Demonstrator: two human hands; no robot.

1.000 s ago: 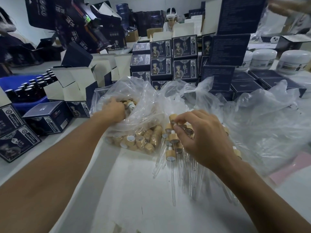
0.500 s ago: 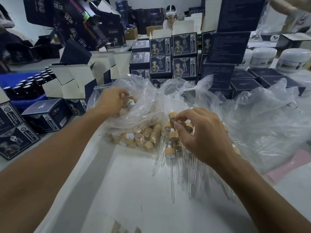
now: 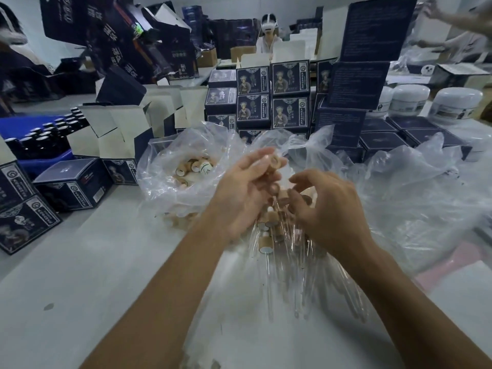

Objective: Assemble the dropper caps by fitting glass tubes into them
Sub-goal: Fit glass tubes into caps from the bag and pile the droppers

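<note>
My left hand (image 3: 246,189) is raised above the table and holds a tan dropper cap (image 3: 274,159) at its fingertips. Close beside it, my right hand (image 3: 328,209) hovers over a pile of capped droppers (image 3: 266,242). Its thumb and curled fingers pinch what looks like a thin glass tube, blurred here. Clear glass tubes (image 3: 295,283) fan out toward me on the white table (image 3: 93,275). An open plastic bag (image 3: 162,182) left of my hands contains several loose caps (image 3: 195,166).
Crumpled clear plastic (image 3: 415,198) covers the table's right side. Dark printed boxes (image 3: 290,94) are stacked behind the bags, more boxes (image 3: 72,182) lie at the left. A blue crate of dark bottles (image 3: 40,145) and white jars (image 3: 456,106) stand farther off. Other people work in the background.
My left hand has come out of the cap bag with a cap and moved right, toward my right hand. My right hand has lifted slightly off the dropper pile.
</note>
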